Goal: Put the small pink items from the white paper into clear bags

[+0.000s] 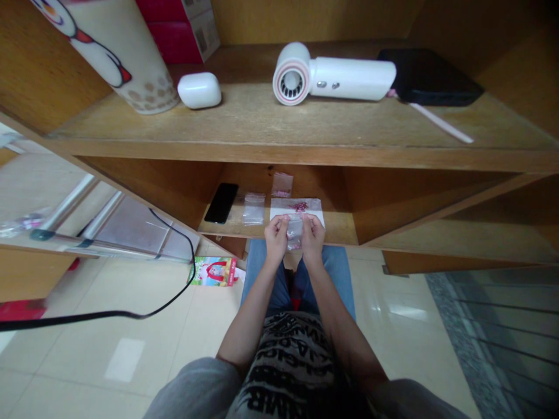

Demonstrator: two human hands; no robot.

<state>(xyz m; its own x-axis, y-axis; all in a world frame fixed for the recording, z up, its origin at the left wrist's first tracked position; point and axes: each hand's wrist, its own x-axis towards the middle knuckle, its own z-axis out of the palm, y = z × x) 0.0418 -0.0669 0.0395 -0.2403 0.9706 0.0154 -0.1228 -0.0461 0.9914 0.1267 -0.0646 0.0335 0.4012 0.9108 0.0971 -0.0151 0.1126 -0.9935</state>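
My left hand (276,234) and my right hand (312,234) are side by side at the front edge of the lower wooden shelf (340,234). Both pinch the top of a small clear plastic bag (294,231) held between them. Just behind the bag, a white sheet (297,208) lies on the shelf with a small heap of pink bits (299,206) on it. Two more small clear bags (254,208) lie to the left, one further back (282,184) with pink bits inside.
A black phone (221,202) lies on the lower shelf's left. The upper shelf holds a white hair dryer (332,78), a white earbud case (199,90), a tall printed cup (117,55), a black pouch (428,75). A black cable (131,311) crosses the tiled floor.
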